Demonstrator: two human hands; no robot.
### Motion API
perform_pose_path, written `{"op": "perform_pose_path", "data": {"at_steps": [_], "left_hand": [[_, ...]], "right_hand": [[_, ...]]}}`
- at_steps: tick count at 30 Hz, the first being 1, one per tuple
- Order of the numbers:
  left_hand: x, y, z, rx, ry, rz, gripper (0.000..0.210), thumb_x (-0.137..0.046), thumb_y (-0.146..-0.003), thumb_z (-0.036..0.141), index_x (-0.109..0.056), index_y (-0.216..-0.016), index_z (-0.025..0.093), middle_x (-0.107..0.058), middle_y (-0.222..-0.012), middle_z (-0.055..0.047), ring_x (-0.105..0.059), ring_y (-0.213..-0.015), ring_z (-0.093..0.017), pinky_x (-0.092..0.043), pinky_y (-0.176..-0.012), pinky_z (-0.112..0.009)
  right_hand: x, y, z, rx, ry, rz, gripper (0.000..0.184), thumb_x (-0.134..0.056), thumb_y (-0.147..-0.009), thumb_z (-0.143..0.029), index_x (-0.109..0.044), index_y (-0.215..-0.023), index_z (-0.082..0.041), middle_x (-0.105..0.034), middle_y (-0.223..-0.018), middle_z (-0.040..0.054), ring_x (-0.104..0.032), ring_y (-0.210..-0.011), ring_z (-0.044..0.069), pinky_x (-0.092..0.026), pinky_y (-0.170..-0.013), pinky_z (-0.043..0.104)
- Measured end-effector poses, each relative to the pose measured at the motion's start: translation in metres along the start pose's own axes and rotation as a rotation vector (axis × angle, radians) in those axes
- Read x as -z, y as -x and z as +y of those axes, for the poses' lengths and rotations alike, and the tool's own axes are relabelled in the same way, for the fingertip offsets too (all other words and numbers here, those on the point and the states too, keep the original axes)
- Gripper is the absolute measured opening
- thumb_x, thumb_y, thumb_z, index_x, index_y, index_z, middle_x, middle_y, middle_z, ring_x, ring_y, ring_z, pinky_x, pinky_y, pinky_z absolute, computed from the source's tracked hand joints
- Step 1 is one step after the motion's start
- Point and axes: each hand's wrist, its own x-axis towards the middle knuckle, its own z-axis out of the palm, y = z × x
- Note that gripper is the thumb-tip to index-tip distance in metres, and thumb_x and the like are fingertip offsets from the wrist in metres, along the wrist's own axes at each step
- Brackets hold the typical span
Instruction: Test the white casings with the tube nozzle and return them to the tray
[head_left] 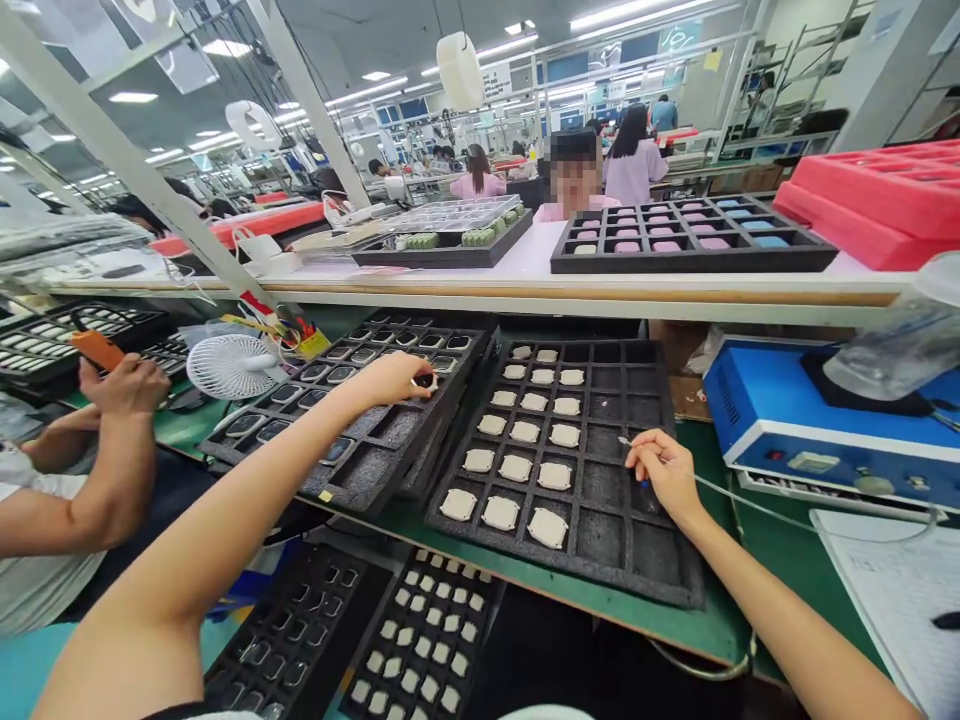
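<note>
My left hand is over the far right of a black foam tray of dark, glassy watch-like cases. Its fingers pinch a small dark case with a pale rim. To the right lies a second foam tray, with cream-coloured square parts filling its left columns. Over this tray's right side my right hand is closed around a thin pen-like tool, its tip pointing left. From that hand a thin clear hose runs right.
A blue machine box and a written sheet are at right. A white fan stands at left, beside a co-worker's hands holding an orange tool. A shelf crosses ahead. More trays are below the bench.
</note>
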Motion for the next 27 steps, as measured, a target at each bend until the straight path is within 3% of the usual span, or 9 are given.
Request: {"op": "perform_pose_path", "data": {"at_steps": [2,3,5,8,11,15,18,22,27], "left_hand": [[0.006,0.025,0.028,0.004,0.133,0.171,0.037,-0.058,-0.076,0.038,-0.064,-0.106,0.017,-0.069,-0.106,-0.012,-0.065,-0.098,-0.028,-0.048,-0.088,-0.040],[0.006,0.039,0.047,0.012,0.418,0.369,0.042,-0.058,-0.078,0.040,-0.061,-0.113,0.017,-0.068,-0.109,-0.012,-0.065,-0.098,-0.027,-0.049,-0.088,-0.040],[0.000,0.063,0.088,-0.105,1.002,0.491,0.048,-0.063,-0.077,0.045,-0.058,-0.117,0.021,-0.067,-0.111,-0.010,-0.067,-0.094,-0.026,-0.053,-0.084,-0.040],[-0.027,0.070,0.146,-0.273,1.525,0.391,0.056,-0.075,-0.064,0.049,-0.062,-0.111,0.021,-0.070,-0.101,-0.009,-0.069,-0.084,-0.026,-0.056,-0.075,-0.038],[-0.070,0.033,0.180,-0.234,1.741,0.210,0.052,-0.077,-0.064,0.044,-0.064,-0.108,0.021,-0.070,-0.103,-0.010,-0.069,-0.085,-0.025,-0.055,-0.080,-0.038],[-0.130,-0.028,0.193,-0.125,1.685,0.078,0.053,-0.067,-0.072,0.047,-0.059,-0.115,0.017,-0.067,-0.109,-0.013,-0.068,-0.088,-0.022,-0.053,-0.082,-0.037],[-0.155,-0.044,0.189,-0.079,1.498,0.048,0.050,-0.050,-0.083,0.047,-0.056,-0.120,0.013,-0.068,-0.103,-0.013,-0.065,-0.070,-0.015,-0.053,-0.065,-0.030],[-0.152,-0.035,0.187,-0.071,1.333,0.123,0.034,-0.060,-0.075,0.028,-0.067,-0.106,0.017,-0.066,-0.107,-0.009,-0.061,-0.073,-0.015,-0.048,-0.060,-0.026],[-0.137,-0.038,0.199,-0.313,0.755,0.123,0.027,-0.059,-0.066,0.014,-0.070,-0.090,0.016,-0.068,-0.087,-0.006,-0.059,-0.072,-0.017,-0.046,-0.067,-0.029]], "right_hand": [[-0.001,0.000,0.000,-0.004,-0.008,-0.011,0.002,-0.054,-0.070,-0.019,-0.054,-0.071,-0.017,-0.061,-0.053,-0.0013,-0.046,-0.038,0.008,-0.035,-0.040,0.020],[-0.001,0.000,0.001,-0.003,-0.013,-0.017,0.002,-0.053,-0.070,-0.019,-0.054,-0.071,-0.017,-0.061,-0.052,-0.0014,-0.046,-0.038,0.008,-0.035,-0.040,0.020],[-0.001,-0.001,0.001,0.009,-0.022,-0.024,0.002,-0.053,-0.070,-0.019,-0.054,-0.070,-0.017,-0.060,-0.052,-0.0015,-0.046,-0.038,0.008,-0.034,-0.040,0.020],[-0.001,0.000,0.002,0.039,-0.029,-0.023,0.003,-0.054,-0.071,-0.020,-0.053,-0.070,-0.017,-0.060,-0.052,-0.0014,-0.046,-0.038,0.008,-0.035,-0.040,0.021],[-0.001,0.002,-0.001,0.066,-0.017,-0.049,0.004,-0.054,-0.073,-0.020,-0.053,-0.071,-0.017,-0.061,-0.052,-0.0016,-0.045,-0.038,0.008,-0.036,-0.041,0.021],[-0.001,0.005,-0.006,0.114,0.006,-0.090,0.005,-0.054,-0.074,-0.021,-0.053,-0.071,-0.017,-0.061,-0.052,-0.0017,-0.046,-0.038,0.009,-0.038,-0.042,0.022],[-0.001,0.005,-0.006,0.135,0.005,-0.071,0.006,-0.054,-0.075,-0.022,-0.053,-0.071,-0.017,-0.061,-0.052,-0.0016,-0.046,-0.038,0.009,-0.037,-0.042,0.022],[-0.001,0.004,-0.003,0.123,0.009,-0.074,0.005,-0.052,-0.077,-0.020,-0.053,-0.074,-0.017,-0.062,-0.054,-0.0016,-0.046,-0.039,0.008,-0.037,-0.043,0.021],[0.001,0.005,0.000,0.120,0.030,-0.086,0.005,-0.052,-0.080,-0.018,-0.054,-0.075,-0.017,-0.063,-0.056,-0.0017,-0.047,-0.040,0.008,-0.038,-0.044,0.022]]}}
